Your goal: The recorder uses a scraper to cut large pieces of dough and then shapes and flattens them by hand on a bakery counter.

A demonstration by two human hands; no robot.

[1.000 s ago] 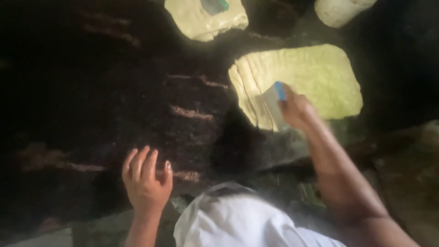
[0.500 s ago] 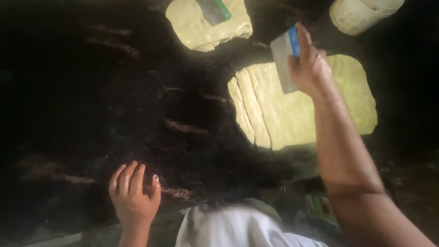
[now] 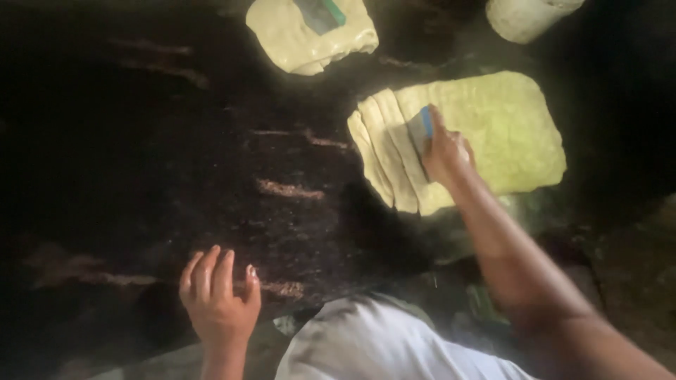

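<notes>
The right hand (image 3: 445,151), raised a moment ago, is back down gripping the blue-handled flat scraper (image 3: 421,131) against the rolled-out pale yellow dough sheet (image 3: 493,127) beside its cut strips (image 3: 384,151), while the left hand (image 3: 218,299) rests open-fingered on the dark worktop (image 3: 141,155).

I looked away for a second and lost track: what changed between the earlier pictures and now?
The right hand, gripping a flat blue-edged scraper, had lifted up off the dough half a second ago; now it is back down on the flattened dough sheet, beside the cut strips. The left hand stayed spread on the dark worktop. The other dough piece with its scraper did not move.
</notes>
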